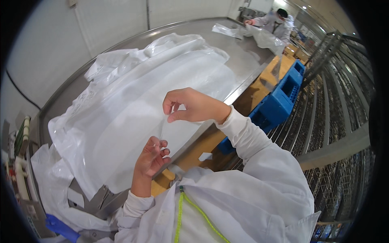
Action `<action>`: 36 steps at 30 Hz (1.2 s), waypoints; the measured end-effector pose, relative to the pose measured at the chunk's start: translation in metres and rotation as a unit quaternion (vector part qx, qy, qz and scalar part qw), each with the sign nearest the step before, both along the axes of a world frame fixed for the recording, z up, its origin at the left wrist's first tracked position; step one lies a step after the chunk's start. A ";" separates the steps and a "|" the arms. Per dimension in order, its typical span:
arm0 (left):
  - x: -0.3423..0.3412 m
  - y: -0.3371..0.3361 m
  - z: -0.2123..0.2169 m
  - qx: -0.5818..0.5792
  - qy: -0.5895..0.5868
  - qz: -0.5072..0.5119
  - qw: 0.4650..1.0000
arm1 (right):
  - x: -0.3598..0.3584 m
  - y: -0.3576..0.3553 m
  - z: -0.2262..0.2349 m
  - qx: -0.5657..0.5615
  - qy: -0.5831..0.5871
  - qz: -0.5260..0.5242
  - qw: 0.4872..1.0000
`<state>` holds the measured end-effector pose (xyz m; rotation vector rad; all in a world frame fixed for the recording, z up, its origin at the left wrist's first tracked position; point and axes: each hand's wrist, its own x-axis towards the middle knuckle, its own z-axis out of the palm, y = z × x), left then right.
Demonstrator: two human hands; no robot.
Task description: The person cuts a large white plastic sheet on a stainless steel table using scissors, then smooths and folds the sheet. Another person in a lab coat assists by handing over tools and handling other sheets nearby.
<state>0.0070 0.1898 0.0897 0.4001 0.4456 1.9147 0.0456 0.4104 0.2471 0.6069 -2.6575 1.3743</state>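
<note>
In front of my chest, my right hand (190, 106) pinches the top of a thin, see-through strip of plastic film (163, 126) between thumb and fingertips. Lower and to the left, my left hand (152, 158) is palm up with its fingers curled in around the film's lower end. The film's outline is faint against the white behind it. Beneath and beyond both hands, a large pile of white, translucent plastic sheeting (121, 121) spreads in layers over the metal table (241, 60), its far edge crumpled.
At the table's far end a person (275, 26) in white handles clear plastic (265, 38). Blue plastic crates (275, 101) and brown cardboard (202, 148) line the right side, beside metal racks (324, 109). A blue-gloved hand (60, 229) shows at lower left. A white scrap (205, 156) lies on the cardboard.
</note>
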 end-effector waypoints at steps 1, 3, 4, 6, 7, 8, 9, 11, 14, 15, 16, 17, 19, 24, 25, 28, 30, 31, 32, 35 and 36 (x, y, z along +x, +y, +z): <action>-0.001 0.007 -0.003 0.005 0.005 -0.001 1.000 | 0.001 0.002 0.003 0.030 0.028 -0.026 0.999; -0.004 0.019 -0.007 -0.025 -0.001 0.004 1.000 | 0.001 0.010 0.008 0.066 0.062 -0.079 0.993; -0.006 0.024 -0.008 -0.043 -0.003 0.011 0.999 | -0.001 0.018 0.011 0.072 0.070 -0.105 0.989; -0.018 0.040 -0.010 -0.110 0.027 0.027 0.993 | -0.010 0.040 0.019 0.116 0.105 -0.157 0.975; -0.023 0.050 -0.011 -0.144 0.034 0.034 0.988 | -0.013 0.056 0.026 0.160 0.127 -0.184 0.961; -0.027 0.062 -0.004 -0.144 0.042 0.049 0.987 | -0.014 0.069 0.033 0.186 0.101 -0.199 0.957; -0.034 0.077 0.006 -0.146 0.051 0.065 0.986 | -0.016 0.079 0.042 0.211 0.077 -0.211 0.951; -0.050 0.102 0.030 -0.092 0.040 0.085 0.991 | -0.024 0.095 0.057 0.267 0.062 -0.218 0.937; -0.071 0.147 0.060 -0.081 0.118 0.082 0.986 | -0.040 0.132 0.068 0.314 0.048 -0.226 0.921; -0.077 0.163 0.067 -0.103 0.176 0.090 0.975 | -0.046 0.144 0.071 0.325 0.038 -0.228 0.917; -0.082 0.180 0.073 -0.124 0.233 0.098 0.960 | -0.052 0.158 0.074 0.335 0.029 -0.230 0.913; -0.090 0.198 0.076 -0.144 0.290 0.103 0.941 | -0.058 0.172 0.076 0.345 0.019 -0.233 0.909; -0.107 0.233 0.074 -0.171 0.367 0.115 0.907 | -0.070 0.208 0.075 0.335 -0.002 -0.246 0.909; -0.140 0.316 0.077 -0.210 0.318 0.044 0.924 | -0.096 0.304 0.059 0.283 -0.084 -0.274 0.915; -0.146 0.332 0.074 -0.215 0.298 0.026 0.929 | -0.102 0.320 0.054 0.274 -0.100 -0.276 0.916; -0.171 0.373 0.059 -0.219 0.291 -0.020 0.931 | -0.119 0.365 0.037 0.245 -0.142 -0.279 0.918; -0.188 0.399 0.049 -0.226 0.314 -0.024 0.922 | -0.128 0.391 0.027 0.226 -0.162 -0.283 0.918; -0.196 0.411 0.046 -0.235 0.332 -0.014 0.913 | -0.133 0.403 0.023 0.222 -0.172 -0.288 0.916; -0.203 0.423 0.043 -0.244 0.350 -0.004 0.905 | -0.138 0.414 0.020 0.217 -0.182 -0.292 0.913; -0.222 0.453 0.043 -0.315 0.397 0.025 0.862 | -0.152 0.444 0.004 0.208 -0.194 -0.306 0.908; -0.228 0.462 0.043 -0.327 0.411 0.025 0.851 | -0.157 0.451 0.002 0.215 -0.194 -0.309 0.906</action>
